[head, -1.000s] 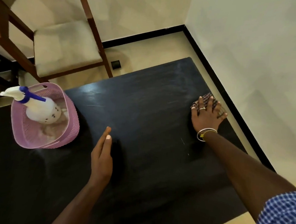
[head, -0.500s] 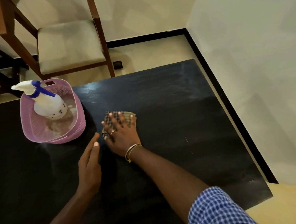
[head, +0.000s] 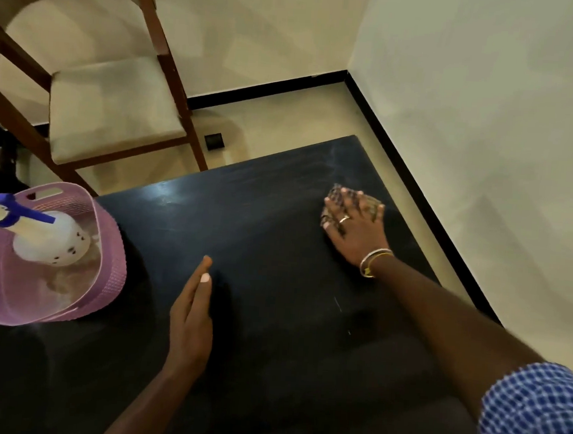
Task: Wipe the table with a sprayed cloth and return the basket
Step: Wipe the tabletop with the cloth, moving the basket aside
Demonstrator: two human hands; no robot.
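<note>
Our right hand (head: 355, 228), fingers spread, presses the cloth (head: 371, 201) near the table's (head: 276, 250) far right corner; we see only its fringe. The left hand (head: 191, 318) stands edge-on mid-table, fingers straight together. The basket (head: 106, 272) at the far edge holds a spray bottle (head: 53, 241), its nozzle cropped.

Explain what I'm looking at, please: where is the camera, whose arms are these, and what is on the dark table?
There is no machine here. A person wears one wide-angle camera on the head, and it looks down at their own two arms. The right hand presses a checked cloth flat on the black table near its far right corner, with the fingers straight and spread. The left hand is open and holds nothing; I cannot tell whether it touches the table. At the left, a pink basket stands on the table with a white spray bottle inside it. A wooden chair stands beyond the table.
</note>
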